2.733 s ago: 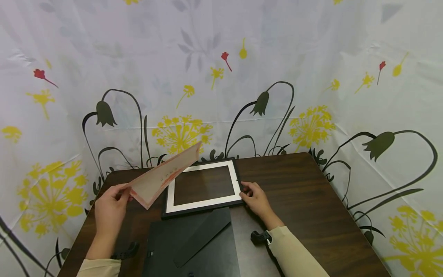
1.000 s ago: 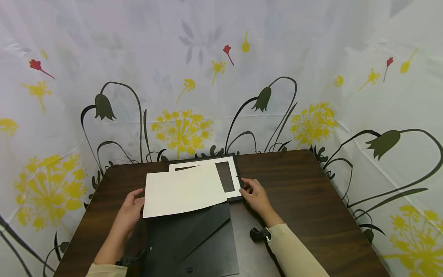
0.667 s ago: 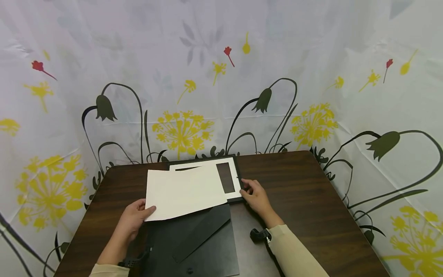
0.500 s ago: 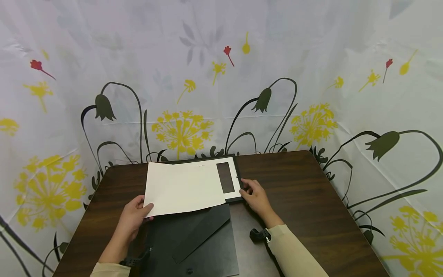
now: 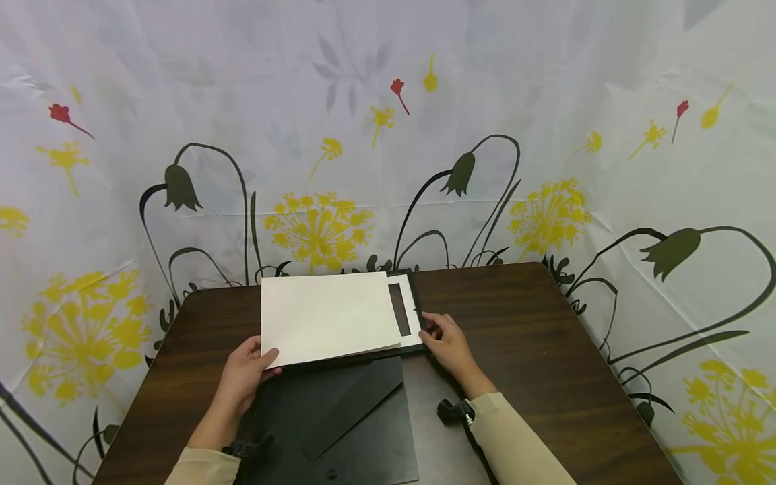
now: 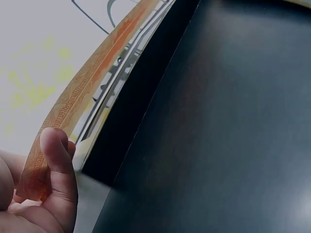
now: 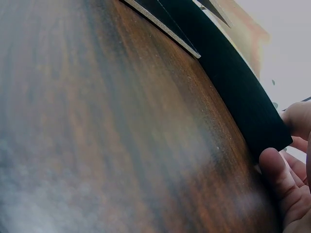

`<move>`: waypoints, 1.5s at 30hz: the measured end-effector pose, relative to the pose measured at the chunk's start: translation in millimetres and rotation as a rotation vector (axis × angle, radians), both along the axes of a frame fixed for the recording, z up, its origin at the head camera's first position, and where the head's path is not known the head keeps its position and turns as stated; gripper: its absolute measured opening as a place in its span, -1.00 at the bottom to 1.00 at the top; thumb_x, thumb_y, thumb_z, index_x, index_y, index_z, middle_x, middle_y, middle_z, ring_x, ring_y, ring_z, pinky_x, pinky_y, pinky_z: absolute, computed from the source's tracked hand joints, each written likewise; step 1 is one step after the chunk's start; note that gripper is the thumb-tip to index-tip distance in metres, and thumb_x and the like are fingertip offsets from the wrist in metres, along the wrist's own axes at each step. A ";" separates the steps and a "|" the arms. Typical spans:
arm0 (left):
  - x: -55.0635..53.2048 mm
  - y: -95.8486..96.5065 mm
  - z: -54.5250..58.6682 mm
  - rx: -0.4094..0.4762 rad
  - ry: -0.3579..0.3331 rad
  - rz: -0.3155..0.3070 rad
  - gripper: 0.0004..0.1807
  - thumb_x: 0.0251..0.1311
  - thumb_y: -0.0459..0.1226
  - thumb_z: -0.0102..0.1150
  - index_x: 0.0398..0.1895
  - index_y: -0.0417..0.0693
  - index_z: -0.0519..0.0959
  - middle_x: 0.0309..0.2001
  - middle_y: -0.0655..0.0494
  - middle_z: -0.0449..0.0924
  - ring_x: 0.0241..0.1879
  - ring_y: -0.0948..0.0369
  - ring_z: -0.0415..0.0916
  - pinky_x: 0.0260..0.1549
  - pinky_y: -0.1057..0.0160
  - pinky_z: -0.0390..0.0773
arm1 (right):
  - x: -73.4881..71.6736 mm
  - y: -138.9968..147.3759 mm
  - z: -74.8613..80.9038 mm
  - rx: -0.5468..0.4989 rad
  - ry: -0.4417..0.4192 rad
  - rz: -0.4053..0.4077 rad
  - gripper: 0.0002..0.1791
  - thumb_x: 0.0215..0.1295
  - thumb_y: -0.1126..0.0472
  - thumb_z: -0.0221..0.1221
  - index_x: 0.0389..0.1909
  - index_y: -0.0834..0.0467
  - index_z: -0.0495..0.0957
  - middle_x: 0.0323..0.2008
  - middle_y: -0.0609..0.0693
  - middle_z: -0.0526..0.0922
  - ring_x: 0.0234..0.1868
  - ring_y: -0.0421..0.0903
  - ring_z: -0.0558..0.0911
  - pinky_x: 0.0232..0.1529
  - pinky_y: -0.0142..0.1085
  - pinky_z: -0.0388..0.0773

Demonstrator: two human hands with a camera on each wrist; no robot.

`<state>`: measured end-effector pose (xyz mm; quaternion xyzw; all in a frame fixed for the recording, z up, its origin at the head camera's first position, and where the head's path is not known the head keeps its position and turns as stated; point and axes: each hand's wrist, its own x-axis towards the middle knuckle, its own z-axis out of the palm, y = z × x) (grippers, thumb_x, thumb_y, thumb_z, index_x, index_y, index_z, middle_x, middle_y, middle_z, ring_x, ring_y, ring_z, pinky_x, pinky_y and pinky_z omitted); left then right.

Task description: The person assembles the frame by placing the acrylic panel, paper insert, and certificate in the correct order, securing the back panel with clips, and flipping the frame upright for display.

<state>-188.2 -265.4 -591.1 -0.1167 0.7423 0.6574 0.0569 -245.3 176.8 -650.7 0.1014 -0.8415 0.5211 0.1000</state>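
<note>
My left hand (image 5: 242, 374) pinches the near left corner of a certificate (image 5: 327, 316), thumb on top. Its blank cream side faces up; the left wrist view shows an orange patterned border (image 6: 68, 104) on its underside. The sheet lies over most of a black picture frame (image 5: 417, 300) with a white mat (image 5: 415, 320), leaving a strip of the opening uncovered at the right. Its near edge is slightly raised. My right hand (image 5: 451, 347) holds the frame's near right corner; in the right wrist view, thumb and fingers meet the frame's dark side (image 7: 238, 92).
A black backing board (image 5: 370, 431) with an easel leg (image 5: 354, 411) lies in front of the frame, nearest me. Brown wood-grain table (image 5: 533, 350) extends to the right. A flower-patterned curtain (image 5: 364, 168) hangs behind the table's far edge.
The certificate, earlier tilted up with its bordered side showing, has come down over the frame and shifted right and away from me. The left hand regripped its corner. The right hand stayed in place.
</note>
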 end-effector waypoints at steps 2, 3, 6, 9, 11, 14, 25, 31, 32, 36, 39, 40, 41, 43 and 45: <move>-2.2 2.9 -0.6 0.008 0.003 -0.006 -0.44 0.59 -0.37 0.21 0.51 -0.40 0.28 -0.01 0.09 0.79 -0.26 0.33 0.73 -0.25 0.30 0.77 | -0.7 -0.5 -0.6 0.008 0.004 0.000 -0.53 0.43 0.22 0.44 0.33 0.11 0.69 -0.07 0.07 0.65 -0.24 -0.20 0.57 -0.21 -0.38 0.54; -3.0 4.6 -0.5 0.010 0.004 -0.007 -0.43 0.59 -0.37 0.21 0.51 -0.40 0.27 0.00 0.07 0.79 -0.26 0.33 0.73 -0.25 0.30 0.77 | -1.0 -0.8 -0.5 0.012 0.003 0.001 -0.53 0.43 0.22 0.45 0.33 0.11 0.69 -0.07 0.07 0.65 -0.24 -0.20 0.57 -0.20 -0.38 0.54; -5.1 8.3 -0.2 0.002 0.006 -0.002 -0.42 0.59 -0.37 0.20 0.52 -0.41 0.26 0.04 0.00 0.78 -0.27 0.32 0.74 -0.25 0.30 0.78 | -1.8 -1.5 -1.0 0.024 -0.004 0.000 -0.52 0.43 0.21 0.44 0.34 0.09 0.69 -0.06 0.05 0.64 -0.23 -0.20 0.57 -0.18 -0.38 0.54; -7.6 11.2 -0.1 -0.008 0.009 0.005 -0.42 0.58 -0.37 0.22 0.52 -0.40 0.27 0.06 -0.05 0.77 -0.27 0.31 0.75 -0.24 0.30 0.78 | -1.9 -1.3 -0.4 0.024 -0.013 -0.001 -0.52 0.44 0.22 0.44 0.34 0.10 0.69 -0.06 0.06 0.64 -0.23 -0.19 0.57 -0.18 -0.38 0.53; -9.6 13.0 -0.2 -0.010 0.014 -0.003 -0.41 0.58 -0.36 0.22 0.52 -0.40 0.28 0.09 -0.08 0.76 -0.25 0.31 0.75 -0.23 0.29 0.79 | -1.4 -1.0 0.0 0.021 -0.013 -0.002 -0.52 0.43 0.22 0.44 0.34 0.11 0.69 -0.07 0.06 0.63 -0.23 -0.19 0.57 -0.19 -0.38 0.52; -12.8 16.7 -0.1 -0.023 0.030 -0.013 -0.41 0.58 -0.37 0.23 0.52 -0.40 0.28 0.14 -0.17 0.74 -0.22 0.32 0.75 -0.21 0.28 0.80 | -0.8 -0.2 -0.1 0.023 -0.002 0.001 -0.53 0.44 0.23 0.43 0.34 0.13 0.68 -0.07 0.05 0.63 -0.24 -0.20 0.56 -0.20 -0.38 0.52; -17.6 29.2 3.1 -0.117 0.073 -0.013 -0.50 0.58 -0.39 0.20 0.45 -0.45 0.35 0.21 -0.46 0.68 -0.34 0.29 0.75 -0.29 0.30 0.78 | 1.0 0.9 3.0 0.029 -0.022 -0.003 -0.51 0.43 0.23 0.44 0.36 0.12 0.68 -0.06 0.06 0.64 -0.22 -0.16 0.56 -0.17 -0.36 0.52; -18.8 30.1 6.1 -0.114 0.079 0.000 -0.51 0.58 -0.38 0.21 0.43 -0.43 0.36 0.21 -0.44 0.68 -0.31 0.30 0.74 -0.29 0.30 0.78 | -0.5 1.7 2.0 0.037 -0.003 0.000 -0.51 0.43 0.23 0.44 0.35 0.14 0.68 -0.07 0.07 0.64 -0.23 -0.20 0.56 -0.19 -0.39 0.53; -19.7 30.7 5.7 -0.115 0.080 -0.001 -0.52 0.58 -0.38 0.21 0.42 -0.42 0.37 0.21 -0.44 0.68 -0.31 0.30 0.74 -0.29 0.30 0.78 | -0.7 1.6 1.8 0.032 0.000 -0.001 -0.51 0.44 0.24 0.44 0.35 0.15 0.68 -0.07 0.07 0.64 -0.23 -0.20 0.56 -0.19 -0.39 0.53; -22.3 33.9 2.9 -0.139 0.087 -0.013 -0.53 0.58 -0.39 0.20 0.41 -0.42 0.38 0.24 -0.48 0.65 -0.29 0.30 0.74 -0.29 0.30 0.78 | -0.2 1.0 2.8 0.016 -0.006 -0.004 -0.51 0.43 0.24 0.43 0.35 0.14 0.68 -0.06 0.08 0.64 -0.23 -0.16 0.56 -0.19 -0.38 0.52; -21.6 35.5 1.8 -0.168 0.088 -0.017 -0.54 0.58 -0.38 0.19 0.41 -0.42 0.39 0.23 -0.50 0.66 -0.30 0.30 0.75 -0.30 0.31 0.77 | 0.3 0.2 3.4 0.019 -0.009 -0.004 -0.51 0.43 0.24 0.43 0.35 0.15 0.68 -0.06 0.08 0.64 -0.22 -0.15 0.56 -0.18 -0.38 0.52; -21.3 35.6 1.8 -0.184 0.086 -0.019 -0.54 0.58 -0.36 0.19 0.41 -0.40 0.40 0.22 -0.49 0.67 -0.30 0.29 0.75 -0.30 0.31 0.77 | 0.4 -0.1 3.5 0.020 -0.008 -0.005 -0.52 0.43 0.25 0.43 0.34 0.15 0.68 -0.07 0.08 0.64 -0.22 -0.15 0.56 -0.17 -0.38 0.52; -21.1 35.6 2.0 -0.208 0.090 -0.021 -0.53 0.58 -0.35 0.20 0.41 -0.39 0.40 0.20 -0.47 0.69 -0.30 0.29 0.75 -0.30 0.31 0.76 | 0.1 -0.2 3.6 0.021 -0.008 -0.005 -0.52 0.43 0.25 0.43 0.34 0.16 0.68 -0.07 0.08 0.64 -0.23 -0.16 0.56 -0.17 -0.39 0.51; -20.5 35.6 3.1 -0.261 0.095 -0.031 -0.48 0.58 -0.29 0.23 0.43 -0.38 0.38 0.18 -0.46 0.70 -0.27 0.25 0.75 -0.30 0.30 0.72 | 0.1 0.2 3.6 0.022 -0.010 -0.001 -0.51 0.43 0.24 0.43 0.34 0.16 0.68 -0.07 0.08 0.64 -0.23 -0.16 0.56 -0.17 -0.39 0.51; -20.9 35.5 3.8 -0.333 0.091 -0.041 -0.41 0.57 -0.22 0.26 0.48 -0.33 0.34 0.20 -0.45 0.69 -0.19 0.16 0.76 -0.26 0.28 0.66 | -0.6 0.8 3.1 0.019 -0.009 0.002 -0.52 0.43 0.24 0.44 0.34 0.16 0.68 -0.07 0.08 0.64 -0.23 -0.17 0.56 -0.17 -0.39 0.52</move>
